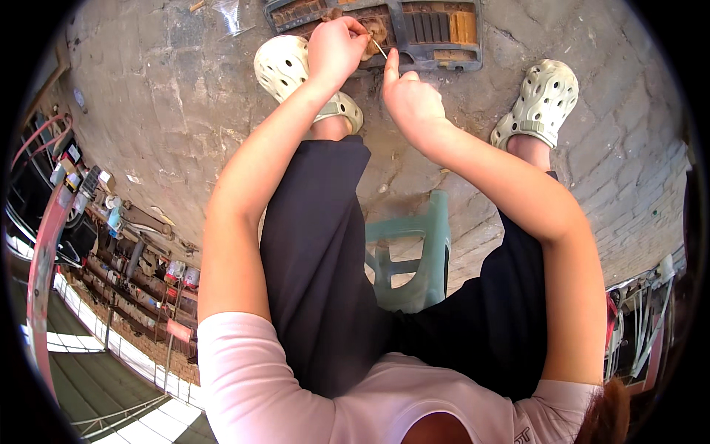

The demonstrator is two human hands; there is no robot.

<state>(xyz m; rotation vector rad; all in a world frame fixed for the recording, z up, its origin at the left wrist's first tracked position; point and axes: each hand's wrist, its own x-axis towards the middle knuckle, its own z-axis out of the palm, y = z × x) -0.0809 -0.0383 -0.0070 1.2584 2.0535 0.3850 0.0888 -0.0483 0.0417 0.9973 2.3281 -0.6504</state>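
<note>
Open paving (470, 100) between right hand (414, 105) and right clog (543, 100), left clog (281, 65) close beside left hand (334, 50)

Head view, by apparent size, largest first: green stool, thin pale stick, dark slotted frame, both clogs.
1. Dark slotted frame, though cut off at the top
2. Green stool, partly hidden
3. Left clog and right clog: too alike to rank
4. Thin pale stick

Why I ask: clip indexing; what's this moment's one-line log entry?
left hand: pinched at thin pale stick; right hand: forefinger extended toward stick; dark frame: on ground
</note>
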